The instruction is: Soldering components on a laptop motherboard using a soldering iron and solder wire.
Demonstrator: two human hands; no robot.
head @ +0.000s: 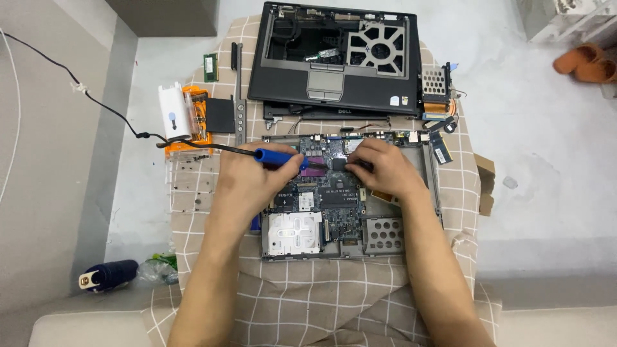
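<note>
While both forearms reach in from 6 o'clock, the left hand (pixel 247 183) is wrapped around a blue-handled soldering iron (pixel 279 158), fingers closed on the grip, its thin metal tip pointing toward 3 o'clock and meeting the centre of the board. The iron's black cord (pixel 109 112) runs off toward 10 o'clock. The right hand (pixel 384 168) rests on the exposed laptop motherboard in its grey metal base frame (pixel 321 202), fingers pressed together and pinching a small dark tool (pixel 360 165) whose end lies beside the iron's tip; what kind of tool it is cannot be made out. The board sits at the centre of a beige checked cloth (pixel 308 295) spread over the worktop. At 12 o'clock from the board lies the black laptop palmrest shell with open fan grille (pixel 337 58). At 10 o'clock are a white plastic container (pixel 175 114), just beside an orange case (pixel 196 109), and a flat black square part (pixel 220 115). A small green memory module (pixel 211 67) lies toward 11 o'clock. At 8 o'clock, off the cloth, lies a dark blue cylindrical object (pixel 110 275).
</note>
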